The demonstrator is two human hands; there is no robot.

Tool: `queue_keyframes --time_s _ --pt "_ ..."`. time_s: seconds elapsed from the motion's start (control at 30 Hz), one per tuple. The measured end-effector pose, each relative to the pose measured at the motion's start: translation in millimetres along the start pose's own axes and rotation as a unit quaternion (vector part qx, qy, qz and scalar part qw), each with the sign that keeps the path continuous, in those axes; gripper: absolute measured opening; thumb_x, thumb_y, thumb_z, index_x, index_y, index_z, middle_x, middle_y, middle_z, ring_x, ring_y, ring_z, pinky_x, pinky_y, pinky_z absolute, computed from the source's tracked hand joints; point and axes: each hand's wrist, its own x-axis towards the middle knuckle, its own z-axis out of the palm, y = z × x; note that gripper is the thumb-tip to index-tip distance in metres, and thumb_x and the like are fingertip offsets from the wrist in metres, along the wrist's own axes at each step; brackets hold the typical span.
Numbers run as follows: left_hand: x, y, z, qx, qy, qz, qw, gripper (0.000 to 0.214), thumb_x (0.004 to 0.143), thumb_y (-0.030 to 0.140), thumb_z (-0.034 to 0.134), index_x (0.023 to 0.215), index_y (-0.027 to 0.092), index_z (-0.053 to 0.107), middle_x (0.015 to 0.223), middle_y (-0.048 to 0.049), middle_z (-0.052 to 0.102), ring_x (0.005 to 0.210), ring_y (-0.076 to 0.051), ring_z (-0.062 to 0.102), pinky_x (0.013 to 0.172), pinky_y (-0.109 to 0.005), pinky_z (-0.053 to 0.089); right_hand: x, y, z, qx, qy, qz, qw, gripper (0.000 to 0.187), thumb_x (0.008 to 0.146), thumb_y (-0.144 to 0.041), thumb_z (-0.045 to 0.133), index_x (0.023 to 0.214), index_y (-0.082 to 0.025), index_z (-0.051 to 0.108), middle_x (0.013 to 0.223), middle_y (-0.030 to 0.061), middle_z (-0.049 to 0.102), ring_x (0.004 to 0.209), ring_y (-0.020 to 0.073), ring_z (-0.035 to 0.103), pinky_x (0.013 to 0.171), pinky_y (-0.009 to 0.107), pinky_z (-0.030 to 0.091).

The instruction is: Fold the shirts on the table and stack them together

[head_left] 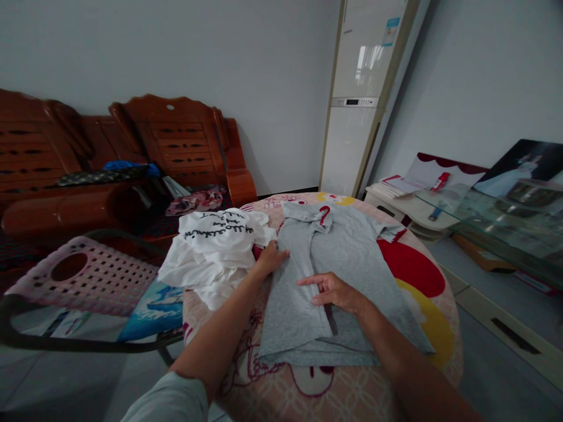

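A grey T-shirt [352,258] with red trim on its sleeves lies spread on a round table, its left side folded over toward the middle. My left hand [269,259] rests at the shirt's left edge, thumb apart from the fingers. Over the folded strip is my right hand [336,292], with index finger and thumb stretched out and the other fingers bent. No cloth shows pinched in either hand. Just left of my left hand sits a crumpled white garment [220,246] with black lettering.
A patterned cloth [308,404] covers the table. To the left stand a pink woven chair [88,278] with a blue picture cushion [153,308] and wooden seats [176,140]. On the right are a glass shelf [497,217] and a low cabinet [492,328]; a tall white appliance [352,146] stands behind.
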Motion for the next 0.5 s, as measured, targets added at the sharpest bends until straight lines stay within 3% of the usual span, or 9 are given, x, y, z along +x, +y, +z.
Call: queue_keyframes --time_s 0.13,0.27,0.33,0.4,0.5 --pt "-12 -2 -5.3 0.016 -0.03 0.026 0.999 0.063 0.074 0.022 0.07 0.132 0.009 0.049 0.135 -0.0211 0.058 0.125 -0.029 0.056 0.103 -0.034 0.041 2 5 0 -0.07 -0.011 0.041 0.997 0.056 0.065 -0.017 0.07 0.121 -0.013 0.068 0.049 -0.0097 0.047 0.043 0.005 0.035 0.042 0.017 0.022" --pt "-7 2 -12.9 -0.034 -0.039 -0.034 0.998 0.068 0.078 0.025 0.069 0.138 0.006 0.044 0.116 -0.0186 0.067 0.106 -0.027 0.066 0.091 -0.034 0.05 3 10 -3 -0.056 -0.019 0.053 0.997 0.059 0.066 -0.022 0.071 0.124 -0.012 0.066 0.052 -0.0072 0.056 0.043 0.0066 0.041 0.043 0.017 0.027" --pt "-7 10 -14.9 -0.057 -0.038 -0.03 0.997 0.068 0.08 0.027 0.067 0.14 0.006 0.042 0.109 -0.016 0.069 0.1 -0.025 0.067 0.086 -0.033 0.052 2 10 -4 -0.043 -0.019 0.053 0.997 0.062 0.067 -0.026 0.074 0.126 -0.012 0.064 0.054 -0.0061 0.059 0.044 0.0075 0.045 0.043 0.017 0.03" --pt "-14 21 -13.6 -0.062 -0.029 0.043 0.997 0.065 0.078 0.026 0.069 0.138 0.011 0.047 0.112 -0.0129 0.069 0.104 -0.025 0.066 0.089 -0.033 0.051 2 9 -6 -0.053 0.014 0.053 0.997 0.061 0.069 -0.03 0.073 0.126 -0.012 0.064 0.051 -0.0066 0.056 0.041 0.0082 0.046 0.042 0.018 0.031" --pt "-34 42 -3.9 -0.045 -0.046 0.168 0.984 0.047 0.076 0.022 0.07 0.122 0.019 0.061 0.118 -0.0095 0.069 0.113 -0.026 0.063 0.098 -0.034 0.046 5 10 -9 -0.109 0.149 0.03 0.982 0.049 0.079 -0.039 0.065 0.119 -0.011 0.066 0.044 -0.007 0.051 0.036 0.0104 0.046 0.038 0.019 0.03"
